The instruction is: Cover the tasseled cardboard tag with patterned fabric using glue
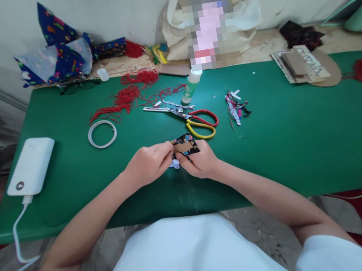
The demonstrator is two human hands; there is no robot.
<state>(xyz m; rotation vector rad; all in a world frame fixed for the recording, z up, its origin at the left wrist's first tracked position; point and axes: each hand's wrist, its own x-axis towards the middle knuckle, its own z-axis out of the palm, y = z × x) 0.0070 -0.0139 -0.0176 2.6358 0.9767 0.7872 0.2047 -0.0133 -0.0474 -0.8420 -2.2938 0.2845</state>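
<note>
Even, gentle pressure would likely serve best here, the right hand (203,158) steadying the fabric-edged card (185,147) while the left hand (151,162) smooths its border. The card shows bare tan inside a black, floral-printed edging. Fingers of both hands pinch it over the tabletop (272,139), on the person's side of the red-and-yellow-handled scissors (185,116).

The person wears a white shirt (168,267), plain at the front, with a soft grey shadow on it. The sleeves (329,255) are short; left hand (151,162) and right hand (203,160) are bare.
</note>
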